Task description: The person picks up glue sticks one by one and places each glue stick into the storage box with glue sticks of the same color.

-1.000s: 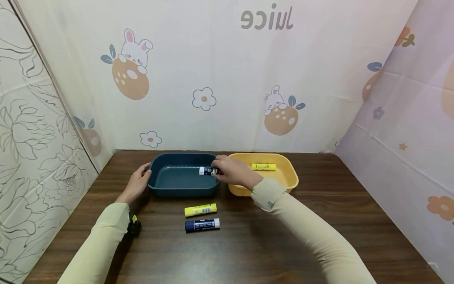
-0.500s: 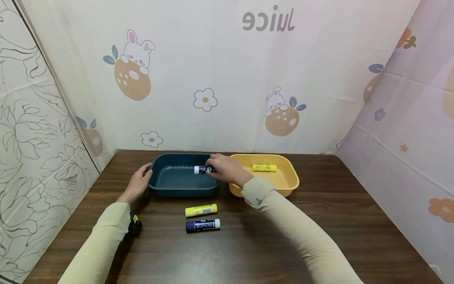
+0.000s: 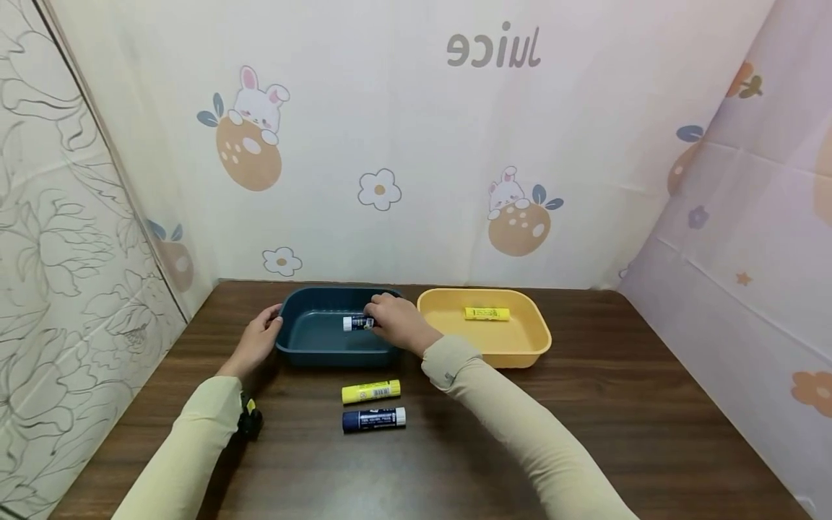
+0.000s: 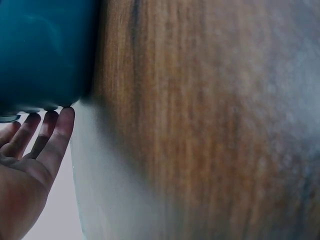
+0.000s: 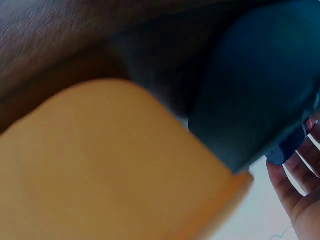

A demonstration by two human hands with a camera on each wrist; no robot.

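Note:
My right hand (image 3: pixel 399 321) pinches a dark blue glue stick (image 3: pixel 357 323) with a white cap, over the right part of a dark teal tray (image 3: pixel 338 357). In the right wrist view the fingers of that hand (image 5: pixel 302 185) hold the stick's blue end (image 5: pixel 287 147) beside the teal wall. At the tray's left end, my left hand (image 3: pixel 256 343) touches the rim. The left wrist view has this hand's (image 4: pixel 32 160) extended fingertips against the tray's outer side (image 4: pixel 45 55). A yellow glue stick (image 3: pixel 370 391) and another dark blue one (image 3: pixel 373 419) lie in front of the teal tray.
To the right stands a yellow tray (image 3: pixel 484 359) with a yellow glue stick (image 3: pixel 487 313) inside, close beside the teal one. Both trays stand near the back edge of the brown wooden table (image 3: pixel 585 404), before a printed curtain (image 3: pixel 416 144).
My right hand has moved left with the glue stick, farther in over the teal tray. The left hand has stayed at the tray's left end. The head view has tilted slightly.

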